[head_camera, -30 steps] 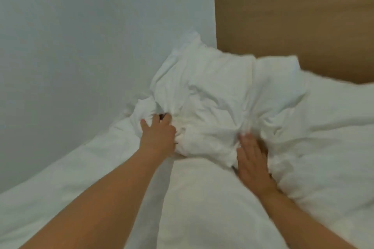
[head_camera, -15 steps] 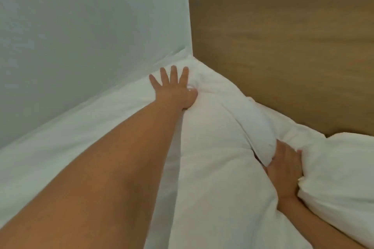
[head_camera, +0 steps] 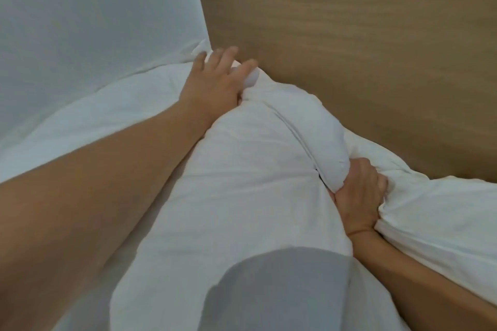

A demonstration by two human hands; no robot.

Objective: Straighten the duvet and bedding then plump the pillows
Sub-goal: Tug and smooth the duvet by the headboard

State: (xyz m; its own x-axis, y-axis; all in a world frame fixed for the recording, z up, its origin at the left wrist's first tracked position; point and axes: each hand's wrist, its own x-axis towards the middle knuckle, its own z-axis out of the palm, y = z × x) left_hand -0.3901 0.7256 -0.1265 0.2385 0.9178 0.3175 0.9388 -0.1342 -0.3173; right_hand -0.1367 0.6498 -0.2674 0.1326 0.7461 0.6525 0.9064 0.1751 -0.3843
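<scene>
While I grip the pillow [head_camera: 242,183] mid-frame, it touches the headboard [head_camera: 349,48].
Left hand [head_camera: 215,83] fingers spread on its top corner; right hand [head_camera: 359,196] clenched, bunching fabric.

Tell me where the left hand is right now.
In the head view the left hand is upper centre, at the far corner of the pillow, where the wall meets the wooden headboard.

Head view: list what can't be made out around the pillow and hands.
- Right hand: fingertips buried between the pillow and a second pillow.
- Left hand: palm hidden against the pillow's corner; fingertips blurred.
- Second pillow: cut off by the right edge.
- Grey shape: cut off by the bottom edge, unidentifiable.
</scene>
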